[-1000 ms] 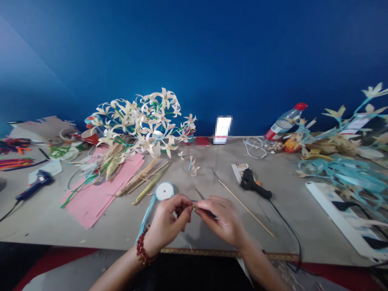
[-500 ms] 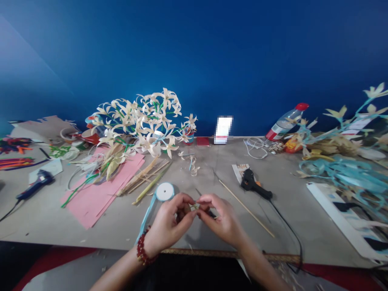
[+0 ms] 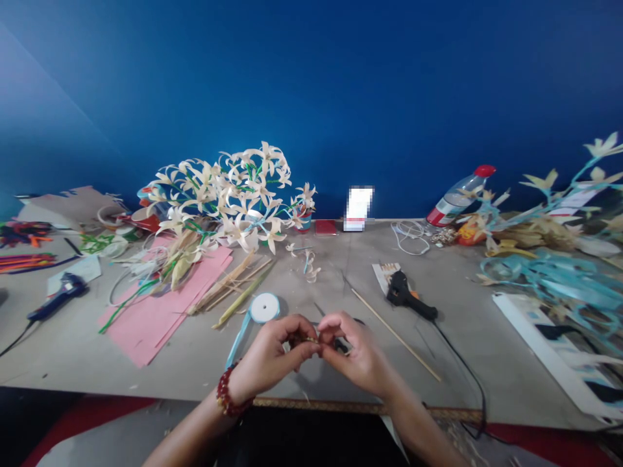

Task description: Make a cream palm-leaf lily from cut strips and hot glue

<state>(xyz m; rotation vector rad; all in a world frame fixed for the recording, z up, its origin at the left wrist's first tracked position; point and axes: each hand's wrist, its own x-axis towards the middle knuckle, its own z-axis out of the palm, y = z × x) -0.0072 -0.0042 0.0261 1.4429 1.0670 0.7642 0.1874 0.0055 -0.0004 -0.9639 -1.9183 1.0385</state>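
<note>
My left hand (image 3: 272, 360) and my right hand (image 3: 357, 353) meet just above the near edge of the grey table (image 3: 462, 337). Both pinch a small straw-coloured piece (image 3: 306, 339) between thumbs and fingertips. A red bead bracelet (image 3: 224, 394) circles my left wrist. A roll of light blue ribbon (image 3: 263, 307) lies just beyond my left hand, its loose end trailing under that wrist. A thin wooden stick (image 3: 394, 334) lies to the right of my right hand.
A bunch of cream flowers (image 3: 233, 194) lies over pink paper (image 3: 156, 311) at the left. There is a black glue gun (image 3: 406, 295) with cable at the right, a blue glue gun (image 3: 56, 295) at far left, a bottle (image 3: 457, 194) and blue-stemmed flowers (image 3: 549, 259) at far right.
My hands have drawn closer together and the fingers have shifted on the small piece. The rest of the table is the same.
</note>
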